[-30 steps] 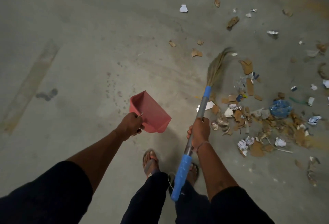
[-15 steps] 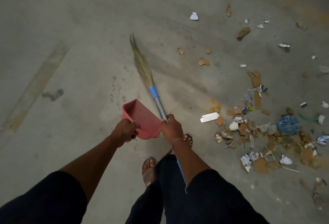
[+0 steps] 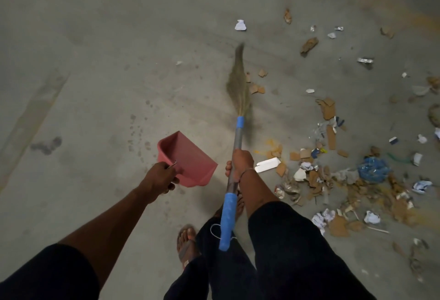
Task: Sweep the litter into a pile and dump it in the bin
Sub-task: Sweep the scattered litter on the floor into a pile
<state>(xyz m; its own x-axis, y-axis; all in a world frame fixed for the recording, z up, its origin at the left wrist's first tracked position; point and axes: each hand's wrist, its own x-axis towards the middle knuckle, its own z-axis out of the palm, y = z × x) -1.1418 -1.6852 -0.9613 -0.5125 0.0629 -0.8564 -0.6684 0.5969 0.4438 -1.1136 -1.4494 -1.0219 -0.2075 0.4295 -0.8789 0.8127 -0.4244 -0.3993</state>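
Wide open bare floor (image 3: pixel 83 73) off to the left and ahead, nothing in the way there. Right side clogged with litter (image 3: pixel 333 176), thick near the blue bag (image 3: pixel 373 170). Broom (image 3: pixel 235 137) and red dustpan (image 3: pixel 188 159) blocking the middle.

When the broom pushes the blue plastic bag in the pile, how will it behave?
The blue plastic bag looks crumpled and thin, so it is probably very light and floppy. It may slide or lift over the broom bristles rather than roll. Cardboard scraps beside it seem stiffer.
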